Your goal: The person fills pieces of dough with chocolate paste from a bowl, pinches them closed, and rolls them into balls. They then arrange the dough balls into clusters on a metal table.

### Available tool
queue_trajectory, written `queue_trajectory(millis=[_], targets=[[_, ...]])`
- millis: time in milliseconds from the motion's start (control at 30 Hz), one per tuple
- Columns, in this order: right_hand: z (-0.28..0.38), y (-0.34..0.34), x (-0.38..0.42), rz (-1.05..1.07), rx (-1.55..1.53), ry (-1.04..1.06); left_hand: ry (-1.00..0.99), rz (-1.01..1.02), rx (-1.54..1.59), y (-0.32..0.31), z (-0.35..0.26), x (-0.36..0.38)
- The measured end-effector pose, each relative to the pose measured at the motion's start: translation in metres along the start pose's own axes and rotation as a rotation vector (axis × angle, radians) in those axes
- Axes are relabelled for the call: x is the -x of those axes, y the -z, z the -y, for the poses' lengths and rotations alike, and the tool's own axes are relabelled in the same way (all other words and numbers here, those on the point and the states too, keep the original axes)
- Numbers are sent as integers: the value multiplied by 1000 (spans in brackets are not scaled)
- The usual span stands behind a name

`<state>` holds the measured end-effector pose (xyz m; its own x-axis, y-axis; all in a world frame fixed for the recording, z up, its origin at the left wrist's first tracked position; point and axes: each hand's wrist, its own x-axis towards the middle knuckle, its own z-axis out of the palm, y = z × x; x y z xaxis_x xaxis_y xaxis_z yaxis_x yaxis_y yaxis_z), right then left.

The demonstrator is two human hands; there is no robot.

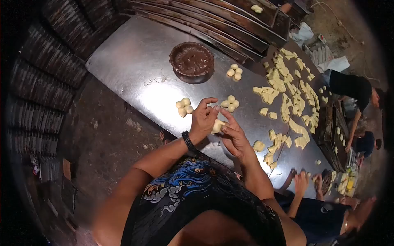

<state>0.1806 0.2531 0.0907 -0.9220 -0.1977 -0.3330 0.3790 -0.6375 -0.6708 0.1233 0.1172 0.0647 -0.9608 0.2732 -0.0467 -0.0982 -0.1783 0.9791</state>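
Between my two hands, over the near edge of the metal table (135,61), is a piece of pale dough (218,126). My left hand (204,119), with a black bracelet at the wrist, has its fingers bent around the dough's left side. From the right, my right hand (234,133) pinches the same piece. Dough balls lie in small clusters: one left of my hands (184,107), one just beyond them (230,103), another farther back (234,72). A bowl of dark brown paste (192,60) stands behind the clusters.
Many cut dough pieces (287,102) cover the table's right part. Stacked metal trays (230,28) line the back edge. Co-workers (355,88) stand at the far right, and another's hands (301,184) are at the lower right. Racks (35,86) fill the left.
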Motion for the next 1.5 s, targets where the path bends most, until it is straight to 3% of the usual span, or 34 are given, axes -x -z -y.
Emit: queue_trajectory(millis=[100,133,233,267,400,467,567,667,767,867,900,933,967,1000,1033,1100,1200,1267,1433,1500], targets=[[14,-31,-19,82,112,-289,-287,-49,-165,27,19,-17],[14,-32,-34,109,238,-344,-260,14,-238,40,25,-23],[9,-32,-93,279,96,-399,112,-58,31,68,15,-40],[12,-36,-115,260,170,-395,91,-105,112,78,34,-51],[31,-70,-207,133,1278,191,67,-361,322,119,29,-92],[33,-73,-245,59,1738,427,92,-393,386,140,28,-111],[20,-68,-281,-9,1978,243,169,-400,565,149,23,-133],[29,-54,-297,30,1427,-177,216,-341,658,152,21,-138],[62,-64,-279,-39,654,-452,216,-309,580,156,10,-137],[57,-65,-240,-29,244,-309,47,-331,247,164,5,-137],[54,-65,-226,-48,126,-250,49,-218,225,162,-6,-135],[47,-50,-217,76,-12,-266,49,-108,199,161,-15,-133],[43,-49,-205,111,-72,-249,54,-1,167,158,-20,-129],[37,-47,-192,145,-134,-232,278,136,215,152,-24,-126],[32,-44,-179,179,-196,-214,334,242,362,141,-29,-120],[21,-36,-152,175,-244,-139,313,327,352,121,-28,-104],[4,-6,-113,213,-374,-104,265,261,325,88,-12,-73],[-11,16,-86,156,-422,-93,390,186,458,69,0,-51],[-23,62,-19,-112,-415,-192,578,168,704,54,21,0],[-14,57,-3,-307,-372,-262,486,175,474,46,26,18]])
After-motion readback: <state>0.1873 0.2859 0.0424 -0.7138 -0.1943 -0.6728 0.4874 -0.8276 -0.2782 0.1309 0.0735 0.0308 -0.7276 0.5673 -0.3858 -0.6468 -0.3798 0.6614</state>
